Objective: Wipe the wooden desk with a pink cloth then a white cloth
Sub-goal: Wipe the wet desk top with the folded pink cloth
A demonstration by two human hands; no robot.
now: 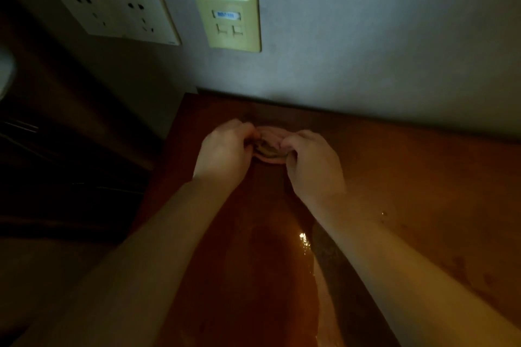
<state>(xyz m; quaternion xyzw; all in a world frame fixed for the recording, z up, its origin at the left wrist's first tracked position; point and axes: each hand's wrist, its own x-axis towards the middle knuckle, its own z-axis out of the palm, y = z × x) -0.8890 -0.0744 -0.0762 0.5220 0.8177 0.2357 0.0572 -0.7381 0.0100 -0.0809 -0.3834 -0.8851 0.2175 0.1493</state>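
A small bunched pink cloth (pixel 270 146) lies on the wooden desk (pixel 408 177) near the wall. My left hand (pixel 225 151) grips its left side with curled fingers. Its right side is gripped by my right hand (pixel 313 162). Most of the cloth is hidden between the two hands. Wet streaks shine on the desk (pixel 303 242) between my forearms. No white cloth is in view.
The scene is dim. A grey wall rises right behind the desk, with a white socket panel (pixel 112 10) and a cream data-port plate (pixel 228 21). The desk's left edge (pixel 166 155) drops off into dark furniture.
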